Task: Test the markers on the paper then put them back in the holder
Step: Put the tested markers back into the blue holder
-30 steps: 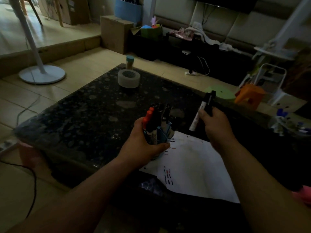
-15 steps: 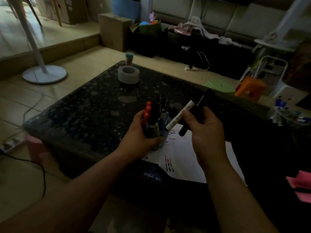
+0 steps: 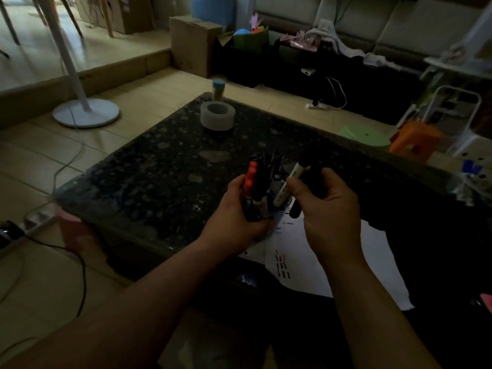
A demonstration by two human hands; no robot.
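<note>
**Right hand holding two markers at the blue holder**

The left hand (image 3: 237, 209) is wrapping its fingers around the blue holder (image 3: 277, 207), gripping it from the holder's left side. The holder is standing upright on the speckled table (image 3: 159, 177), packed with dark markers and an orange-capped marker (image 3: 250, 177) leaning at its left edge.

The right hand (image 3: 328, 211) is curling just right of the holder, pinching a white-barrelled marker (image 3: 288, 186) between thumb and fingers. This marker is tilting, its lower end sitting at the holder's rim; whether it is already inside is hard to tell. The same hand is also clasping a black marker (image 3: 313, 179), angled beside the white one on the holder's right.

The white paper (image 3: 332, 262), carrying short red and black test strokes, is lying on the near-right side of the holder and touching its base. A tape roll (image 3: 217, 115) is sitting well beyond the holder, with a blue-capped bottle (image 3: 218, 89) farther beyond again.
</note>
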